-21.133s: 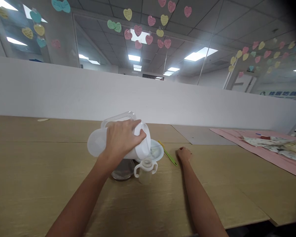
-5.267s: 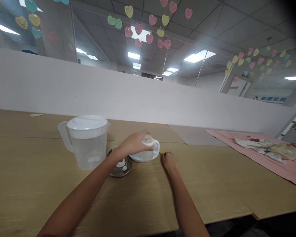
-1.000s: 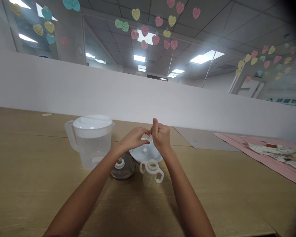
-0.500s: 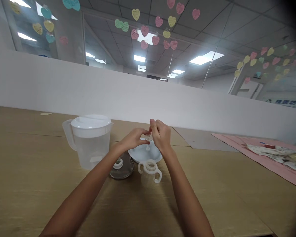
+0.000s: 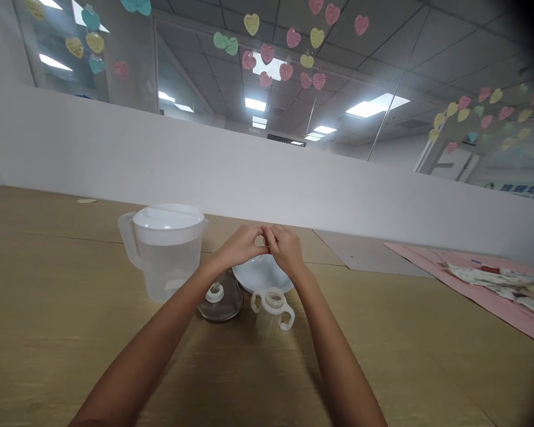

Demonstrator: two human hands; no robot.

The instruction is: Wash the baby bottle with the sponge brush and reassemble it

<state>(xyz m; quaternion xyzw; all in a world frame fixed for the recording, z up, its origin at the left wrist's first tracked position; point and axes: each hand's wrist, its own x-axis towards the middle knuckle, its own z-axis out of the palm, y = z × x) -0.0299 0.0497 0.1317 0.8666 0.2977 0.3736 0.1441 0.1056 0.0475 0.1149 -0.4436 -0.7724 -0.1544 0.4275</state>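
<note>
My left hand (image 5: 244, 244) and my right hand (image 5: 286, 249) meet over a pale bowl (image 5: 258, 276). Their fingers close together on a small clear piece (image 5: 264, 241), mostly hidden; its kind cannot be made out. Below my right wrist, a clear baby bottle (image 5: 270, 320) with two white handles stands upright, its mouth uncovered. A white bottle collar (image 5: 215, 294) with a clear tip lies on a dark, shiny tray (image 5: 221, 313), partly covered by my left forearm.
To the left stands a lidded clear pitcher (image 5: 171, 264) holding liquid. A pink mat (image 5: 427, 261) with packets (image 5: 493, 279) lies far right. Behind the tan table (image 5: 382, 344) rises a white wall (image 5: 249, 178) with glass above.
My right hand has come down from its raised position and closed in against the left fingers. The small clear piece is now more hidden. The view has shifted slightly.
</note>
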